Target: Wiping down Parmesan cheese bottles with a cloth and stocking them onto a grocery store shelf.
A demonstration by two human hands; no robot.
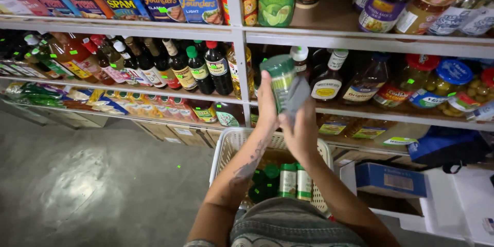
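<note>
Head view: two hands lift a green-lidded canister at centre frame, before stocked shelves.

Left hand [267, 104] and right hand [301, 128] both grip the canister [280, 80], raised level with the middle shelf [360, 110]; more canisters [295, 181] (several, green-capped) remain in the white basket [226, 146] below.

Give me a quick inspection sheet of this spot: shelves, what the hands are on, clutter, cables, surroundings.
Surface: metal shelves, stocked on every level.
Job's things: green can held up before the middle shelf; more green cans stand in a white basket below.
Clutter: bottles, flat tins and jars crowd the shelves.
Hands: left hand grips the can's side; right hand is at it with a grey cloth-like piece.
Cables: nothing seen.
Surroundings: grey floor, cardboard boxes under the shelves, blue box at the right.
</note>
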